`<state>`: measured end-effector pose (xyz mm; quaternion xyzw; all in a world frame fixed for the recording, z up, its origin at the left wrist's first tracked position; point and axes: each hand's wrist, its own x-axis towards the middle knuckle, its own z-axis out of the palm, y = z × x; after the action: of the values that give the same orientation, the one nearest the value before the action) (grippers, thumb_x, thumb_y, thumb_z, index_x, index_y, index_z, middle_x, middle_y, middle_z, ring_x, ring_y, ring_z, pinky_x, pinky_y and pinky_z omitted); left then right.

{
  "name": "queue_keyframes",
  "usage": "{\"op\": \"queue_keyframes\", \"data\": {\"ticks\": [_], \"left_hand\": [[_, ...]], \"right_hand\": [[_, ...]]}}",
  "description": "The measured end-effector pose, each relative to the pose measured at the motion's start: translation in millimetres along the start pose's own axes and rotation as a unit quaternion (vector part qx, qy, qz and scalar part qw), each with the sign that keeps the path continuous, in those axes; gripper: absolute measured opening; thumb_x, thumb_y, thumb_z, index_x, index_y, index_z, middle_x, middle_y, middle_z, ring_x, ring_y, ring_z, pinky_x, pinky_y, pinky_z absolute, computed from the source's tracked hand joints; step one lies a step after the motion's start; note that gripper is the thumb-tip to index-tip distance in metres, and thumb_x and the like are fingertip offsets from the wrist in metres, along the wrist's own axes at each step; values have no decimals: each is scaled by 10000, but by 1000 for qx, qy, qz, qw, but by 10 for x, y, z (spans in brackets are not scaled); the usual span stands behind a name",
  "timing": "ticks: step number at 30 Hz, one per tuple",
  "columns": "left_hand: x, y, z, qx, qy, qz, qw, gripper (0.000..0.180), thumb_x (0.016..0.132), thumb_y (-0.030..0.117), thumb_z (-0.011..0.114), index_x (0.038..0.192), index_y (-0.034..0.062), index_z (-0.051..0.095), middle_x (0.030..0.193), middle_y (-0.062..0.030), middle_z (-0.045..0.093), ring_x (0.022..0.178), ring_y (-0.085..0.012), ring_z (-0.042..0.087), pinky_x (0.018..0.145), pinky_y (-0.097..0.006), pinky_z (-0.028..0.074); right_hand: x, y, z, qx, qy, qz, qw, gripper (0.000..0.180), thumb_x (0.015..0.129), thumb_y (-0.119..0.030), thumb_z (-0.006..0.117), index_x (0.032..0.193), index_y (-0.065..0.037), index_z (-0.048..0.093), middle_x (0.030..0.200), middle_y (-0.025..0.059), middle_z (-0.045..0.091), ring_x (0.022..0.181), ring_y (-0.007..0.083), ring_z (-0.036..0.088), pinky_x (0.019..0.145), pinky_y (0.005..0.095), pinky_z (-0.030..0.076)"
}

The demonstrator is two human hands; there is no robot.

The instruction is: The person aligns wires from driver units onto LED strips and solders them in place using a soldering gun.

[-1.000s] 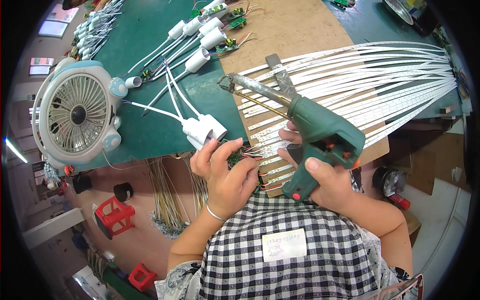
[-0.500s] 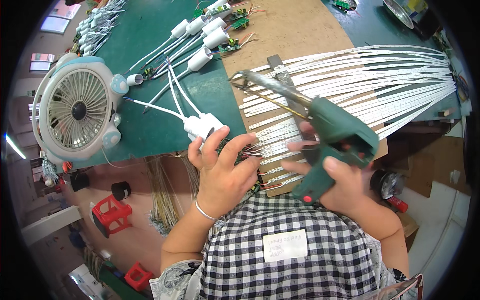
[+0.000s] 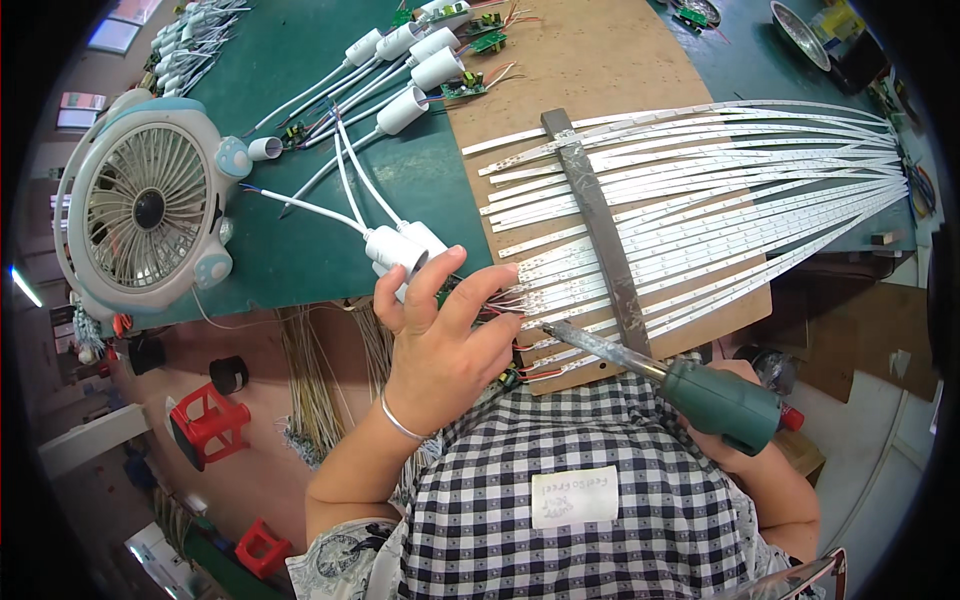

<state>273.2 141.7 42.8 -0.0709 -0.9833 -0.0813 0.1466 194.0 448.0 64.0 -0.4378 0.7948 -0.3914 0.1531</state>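
Observation:
My left hand (image 3: 445, 335) is bent over the near ends of the white LED strips (image 3: 680, 255), its fingers closing on thin wires (image 3: 507, 300) there. Just beyond those fingertips lie white plastic caps (image 3: 395, 250) with white cables; a circuit board beneath the hand is mostly hidden. My right hand (image 3: 712, 445) is wrapped round a green soldering gun (image 3: 722, 403), which covers most of its fingers. The gun's metal tip points left and reaches the strip ends beside my left fingertips; whether it touches a joint, I cannot tell.
A dark bar (image 3: 603, 240) lies across the strips on a brown board (image 3: 580, 60). More white caps (image 3: 403, 110) with circuit boards (image 3: 465, 87) lie at the far side of the green table (image 3: 330, 235). A fan (image 3: 150, 210) stands at left, above red stools (image 3: 210, 425).
My right hand has lowered and turned the soldering gun, bringing its tip from above the bar down to the strip ends. My left hand has stayed nearly in place.

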Motion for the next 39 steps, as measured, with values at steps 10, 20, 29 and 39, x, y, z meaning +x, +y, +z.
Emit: {"op": "queue_keyframes", "data": {"ticks": [10, 20, 29, 39], "left_hand": [[-3, -8, 12, -3, 5, 11, 1000, 149, 628, 174, 742, 749, 243, 687, 1218, 62, 567, 1261, -264, 354, 1058, -480, 145], [0, -6, -9, -11, -3, 10, 1000, 143, 630, 164, 733, 744, 233, 680, 1220, 57, 567, 1266, -265, 347, 1062, -479, 139], [12, -2, 3, -2, -2, 18, 1000, 129, 630, 161, 723, 725, 228, 667, 1216, 59, 569, 1257, -263, 354, 1059, -481, 142], [3, -6, -12, 3, 5, 15, 1000, 134, 625, 172, 734, 725, 229, 665, 1222, 59, 568, 1259, -270, 357, 1059, -487, 149]], "right_hand": [[28, 16, 76, -15, 7, 1, 1000, 341, 677, -128, 729, 1008, -65, 677, 1008, 103, 657, 882, 286, 611, 755, 371, 487], [30, 21, 94, 3, -4, 12, 1000, 339, 670, -112, 726, 1000, -52, 677, 1043, 110, 644, 906, 269, 609, 778, 353, 497], [13, -10, 49, 37, 4, 32, 999, 329, 693, -93, 713, 1017, -58, 669, 1038, 106, 654, 936, 298, 606, 840, 383, 466], [-127, 54, 44, 159, 14, 214, 964, 481, 851, -291, 650, 1195, 5, 490, 952, 99, 620, 774, 179, 610, 760, 338, 487]]}}
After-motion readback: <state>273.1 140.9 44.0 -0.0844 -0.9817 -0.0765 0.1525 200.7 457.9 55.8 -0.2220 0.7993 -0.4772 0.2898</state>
